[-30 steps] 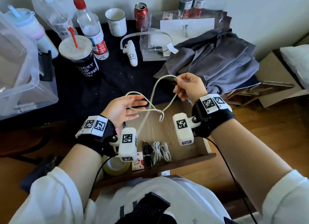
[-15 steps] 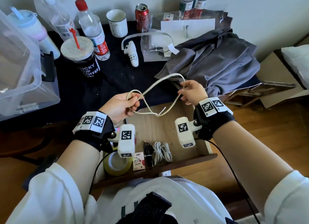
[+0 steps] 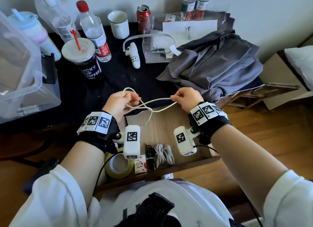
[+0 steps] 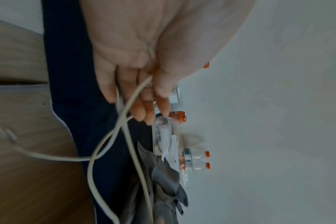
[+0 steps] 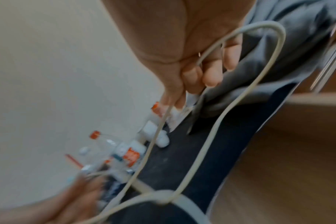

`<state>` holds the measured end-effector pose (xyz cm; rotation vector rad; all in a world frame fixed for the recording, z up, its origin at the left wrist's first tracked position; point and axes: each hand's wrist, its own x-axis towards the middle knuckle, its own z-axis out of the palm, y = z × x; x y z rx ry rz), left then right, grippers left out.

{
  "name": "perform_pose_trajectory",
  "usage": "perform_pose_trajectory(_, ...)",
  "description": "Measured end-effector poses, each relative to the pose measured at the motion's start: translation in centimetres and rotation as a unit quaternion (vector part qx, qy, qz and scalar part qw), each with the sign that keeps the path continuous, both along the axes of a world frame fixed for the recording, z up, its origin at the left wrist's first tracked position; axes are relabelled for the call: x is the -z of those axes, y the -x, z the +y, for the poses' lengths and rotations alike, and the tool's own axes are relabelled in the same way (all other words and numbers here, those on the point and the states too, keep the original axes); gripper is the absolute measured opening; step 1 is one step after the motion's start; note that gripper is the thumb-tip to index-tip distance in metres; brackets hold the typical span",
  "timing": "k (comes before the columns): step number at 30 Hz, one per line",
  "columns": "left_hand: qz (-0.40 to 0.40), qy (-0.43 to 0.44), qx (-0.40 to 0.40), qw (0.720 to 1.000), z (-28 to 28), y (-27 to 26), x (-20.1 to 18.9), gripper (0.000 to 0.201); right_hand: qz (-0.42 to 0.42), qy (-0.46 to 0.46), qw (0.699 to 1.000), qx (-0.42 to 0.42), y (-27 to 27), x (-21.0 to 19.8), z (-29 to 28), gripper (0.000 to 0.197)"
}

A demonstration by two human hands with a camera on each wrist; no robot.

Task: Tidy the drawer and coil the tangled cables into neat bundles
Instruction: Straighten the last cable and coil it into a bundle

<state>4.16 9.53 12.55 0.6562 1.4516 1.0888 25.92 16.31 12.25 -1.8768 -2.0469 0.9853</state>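
Observation:
A cream cable [image 3: 157, 101] stretches between both hands above the open wooden drawer [image 3: 171, 125]. My left hand [image 3: 133, 99] grips it, with a small loop standing above the fist and strands crossing just to its right. My right hand [image 3: 174, 97] pinches the other bend. One loose end hangs into the drawer. At the drawer's front lie two coiled white cables [image 3: 164, 153] and a bundled black cable [image 3: 149, 153]. The left wrist view shows the fingers [image 4: 140, 104] curled on the cable [image 4: 98, 148]. In the right wrist view the cable [image 5: 211, 136] loops past my pinching fingers [image 5: 192, 78].
A tape roll [image 3: 118, 165] and a small card [image 3: 140, 164] sit in the drawer's front left. On the black tabletop [image 3: 118, 77] stand a coffee cup [image 3: 81, 57], bottles, a mug, a can, a white controller [image 3: 133, 55] and grey clothing [image 3: 213, 64]. A clear bin [image 3: 22, 77] stands on the left.
My right hand came down and leftward, flattening the tall loop into a low span. My left hand closed round the cable, now with a small loop above it.

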Motion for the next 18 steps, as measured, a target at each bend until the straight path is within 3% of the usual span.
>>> perform_pose_trajectory(5,-0.005,0.016,-0.066,0.998,-0.5,1.7,0.7,0.031,-0.036,0.038,0.995,0.086,-2.3,1.4,0.5,0.024)
perform_pose_trajectory(10,0.003,-0.057,0.039,0.998,-0.4,0.6,-0.6,0.030,-0.035,0.063,0.997,0.032,-1.5,2.1,-0.3,0.009)
perform_pose_trajectory(11,0.003,-0.072,0.060,0.996,-0.3,0.3,-0.9,0.032,-0.027,0.049,0.998,0.024,-1.1,2.1,-0.4,0.016)
perform_pose_trajectory(14,-0.005,-0.096,0.103,0.990,0.2,-0.4,-2.0,0.040,0.067,0.010,0.997,-0.026,0.6,0.9,-0.7,0.035)
perform_pose_trajectory(18,-0.024,-0.124,0.147,0.981,0.7,-0.9,-3.6,0.043,0.234,0.042,0.968,-0.074,3.2,-1.7,-1.6,0.048)
